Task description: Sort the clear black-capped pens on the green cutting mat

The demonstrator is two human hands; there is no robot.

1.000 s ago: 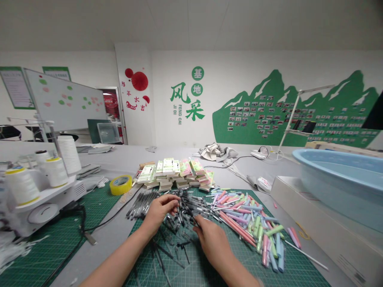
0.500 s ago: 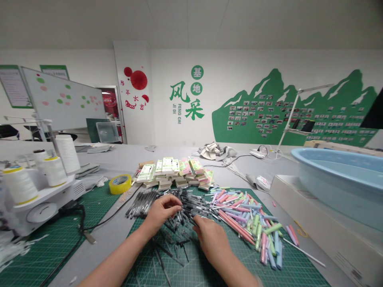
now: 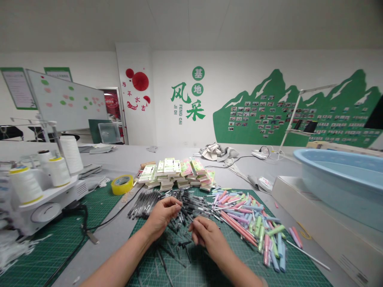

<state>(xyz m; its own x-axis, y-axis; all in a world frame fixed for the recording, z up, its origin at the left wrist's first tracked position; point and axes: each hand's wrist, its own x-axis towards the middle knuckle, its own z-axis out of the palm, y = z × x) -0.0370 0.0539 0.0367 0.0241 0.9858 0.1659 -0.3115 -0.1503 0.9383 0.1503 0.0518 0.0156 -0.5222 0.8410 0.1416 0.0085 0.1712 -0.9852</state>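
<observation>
My left hand (image 3: 166,213) is closed in a pinch over the pile of dark and clear pens (image 3: 145,204). Whatever lies between its fingertips is too small to make out. To its right, my right hand (image 3: 207,236) is closed too, thumb against curled fingers, above the green cutting mat (image 3: 209,271). Its grip is hidden, so I cannot tell what is in it. Thin black pen parts (image 3: 163,261) lie loose on the mat under both hands. Pastel pen barrels (image 3: 239,207) in pink, blue, green and purple lie heaped at the right.
Stacked small card packs (image 3: 170,167) stand behind the pens. Yellow tape (image 3: 122,185) lies at left, near a sewing machine (image 3: 49,211) with thread cones (image 3: 71,153). On the right a blue basin (image 3: 344,175) rests on a white box (image 3: 317,223). Crumpled cloth (image 3: 215,151) lies farther back.
My right hand has turned and its fingers have curled in; the dark pen piece seen at its fingertips before no longer shows clearly. My left hand keeps its pinch in nearly the same place.
</observation>
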